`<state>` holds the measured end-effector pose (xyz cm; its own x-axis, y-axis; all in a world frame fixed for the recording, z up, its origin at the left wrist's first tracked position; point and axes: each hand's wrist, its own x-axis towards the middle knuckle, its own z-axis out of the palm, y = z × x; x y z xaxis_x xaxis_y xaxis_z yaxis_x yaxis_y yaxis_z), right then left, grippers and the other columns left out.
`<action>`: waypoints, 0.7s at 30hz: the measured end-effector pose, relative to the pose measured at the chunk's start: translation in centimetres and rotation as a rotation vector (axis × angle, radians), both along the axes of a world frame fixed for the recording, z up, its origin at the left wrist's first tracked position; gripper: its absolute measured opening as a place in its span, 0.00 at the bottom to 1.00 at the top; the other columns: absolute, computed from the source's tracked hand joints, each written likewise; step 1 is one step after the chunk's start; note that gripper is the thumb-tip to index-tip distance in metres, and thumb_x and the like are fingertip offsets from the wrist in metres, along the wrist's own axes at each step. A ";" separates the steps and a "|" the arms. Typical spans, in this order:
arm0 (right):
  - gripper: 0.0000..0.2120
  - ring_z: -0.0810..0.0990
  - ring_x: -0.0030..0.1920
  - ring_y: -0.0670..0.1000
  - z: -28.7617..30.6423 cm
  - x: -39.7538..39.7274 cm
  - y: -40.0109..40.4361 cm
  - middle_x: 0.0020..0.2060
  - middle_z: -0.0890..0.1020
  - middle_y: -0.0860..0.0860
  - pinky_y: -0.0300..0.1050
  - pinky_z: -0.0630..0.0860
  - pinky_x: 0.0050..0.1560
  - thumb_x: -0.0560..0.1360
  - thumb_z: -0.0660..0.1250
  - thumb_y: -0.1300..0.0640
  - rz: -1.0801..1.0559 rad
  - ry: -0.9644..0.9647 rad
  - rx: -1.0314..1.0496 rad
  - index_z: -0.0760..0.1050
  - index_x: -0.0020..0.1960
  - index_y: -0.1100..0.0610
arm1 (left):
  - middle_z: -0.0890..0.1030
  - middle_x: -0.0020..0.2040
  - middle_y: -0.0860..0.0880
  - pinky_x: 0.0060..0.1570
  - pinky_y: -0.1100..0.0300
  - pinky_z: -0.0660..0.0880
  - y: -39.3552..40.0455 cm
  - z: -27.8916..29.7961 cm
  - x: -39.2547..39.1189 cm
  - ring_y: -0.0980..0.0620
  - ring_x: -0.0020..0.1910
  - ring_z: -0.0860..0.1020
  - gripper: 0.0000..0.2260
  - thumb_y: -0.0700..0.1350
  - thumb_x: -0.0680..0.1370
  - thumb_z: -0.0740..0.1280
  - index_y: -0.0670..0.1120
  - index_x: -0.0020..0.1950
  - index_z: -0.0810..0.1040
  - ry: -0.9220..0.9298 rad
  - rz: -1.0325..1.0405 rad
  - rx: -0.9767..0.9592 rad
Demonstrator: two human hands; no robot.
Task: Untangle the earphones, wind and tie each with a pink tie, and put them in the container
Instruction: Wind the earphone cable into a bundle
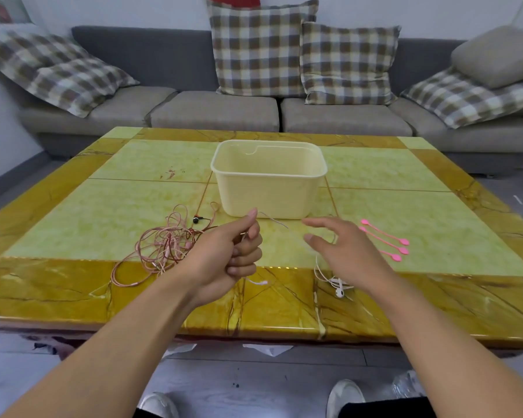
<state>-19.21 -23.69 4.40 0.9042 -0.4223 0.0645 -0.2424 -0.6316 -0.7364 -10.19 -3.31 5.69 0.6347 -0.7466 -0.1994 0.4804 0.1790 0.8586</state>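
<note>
The thin white earphone cable point(325, 274) is lying near the front edge of the bench point(73, 224), running from the left hand point(236, 248), which is gripping one end in curled fingers, across under the right hand point(334, 245), which is hovering with fingers spread, holding nothing. The tangled pink earphone wires point(160, 245) are lying left of both hands. Three pink silicone ties point(385, 239) are waiting right, nearer the right hand. The cream plastic container point(269, 182) is standing behind, at the centre.
</note>
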 end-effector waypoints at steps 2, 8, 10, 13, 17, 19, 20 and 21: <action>0.11 0.75 0.64 0.39 0.0 0.2 1.8 0.62 0.80 0.38 0.40 0.69 0.63 0.82 0.65 0.48 0.150 -0.027 0.087 0.80 0.62 0.41 | 0.54 0.29 0.52 0.26 0.62 0.48 -0.2 0.1 -0.2 0.55 0.27 0.50 0.17 0.52 0.83 0.61 0.48 0.35 0.70 -0.004 -0.027 0.003; 0.10 0.85 0.50 0.50 0.0 0.4 3.6 0.44 0.87 0.47 0.49 0.77 0.59 0.85 0.61 0.55 0.245 -0.086 0.342 0.77 0.47 0.54 | 0.54 0.28 0.53 0.25 0.63 0.48 -0.4 0.0 -0.4 0.56 0.27 0.50 0.17 0.52 0.81 0.63 0.48 0.34 0.69 0.044 -0.061 -0.018; 0.10 0.86 0.43 0.52 0.4 0.6 3.4 0.37 0.85 0.50 0.48 0.81 0.53 0.86 0.56 0.58 0.140 -0.203 0.559 0.72 0.48 0.58 | 0.54 0.28 0.53 0.24 0.63 0.48 -0.4 -0.2 -0.5 0.56 0.26 0.50 0.18 0.52 0.81 0.63 0.48 0.33 0.69 0.064 -0.089 -0.019; 0.10 0.76 0.28 0.49 0.9 1.1 2.3 0.32 0.76 0.51 0.44 0.76 0.32 0.86 0.55 0.59 -0.076 -0.337 0.753 0.71 0.48 0.57 | 0.53 0.28 0.53 0.25 0.62 0.47 -0.5 -0.2 -1.0 0.56 0.26 0.50 0.19 0.52 0.81 0.63 0.48 0.33 0.66 0.070 -0.130 0.005; 0.09 0.68 0.26 0.41 -0.1 1.5 0.8 0.31 0.74 0.47 0.39 0.65 0.34 0.85 0.60 0.55 -0.186 -0.223 0.434 0.75 0.49 0.56 | 0.53 0.27 0.53 0.25 0.62 0.47 -0.5 0.2 -1.1 0.56 0.26 0.50 0.20 0.54 0.80 0.63 0.49 0.32 0.63 0.119 -0.164 -0.040; 0.09 0.68 0.24 0.39 -0.5 1.5 0.7 0.32 0.75 0.46 0.35 0.65 0.30 0.84 0.60 0.55 -0.208 -0.206 0.366 0.77 0.49 0.55 | 0.52 0.27 0.53 0.26 0.62 0.47 -0.4 0.4 -1.1 0.56 0.26 0.50 0.20 0.53 0.80 0.63 0.49 0.31 0.63 0.148 -0.158 -0.071; 0.08 0.68 0.24 0.40 -0.7 1.5 0.6 0.33 0.75 0.46 0.35 0.64 0.28 0.84 0.61 0.55 -0.199 -0.195 0.320 0.78 0.49 0.53 | 0.52 0.27 0.53 0.26 0.62 0.47 -0.4 0.6 -1.1 0.56 0.26 0.49 0.20 0.53 0.81 0.62 0.49 0.31 0.64 0.151 -0.145 -0.083; 0.08 0.69 0.25 0.41 -0.9 1.4 0.5 0.32 0.76 0.45 0.38 0.65 0.28 0.83 0.62 0.55 -0.166 -0.158 0.242 0.79 0.48 0.51 | 0.52 0.27 0.53 0.26 0.61 0.47 -0.4 0.8 -1.1 0.56 0.26 0.49 0.18 0.52 0.81 0.62 0.48 0.33 0.66 0.150 -0.122 -0.104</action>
<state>-17.78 -23.22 3.52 0.8083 -0.5835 0.0784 -0.1984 -0.3953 -0.8968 -11.33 -3.73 6.52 0.5075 -0.8375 -0.2027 0.6252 0.1960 0.7555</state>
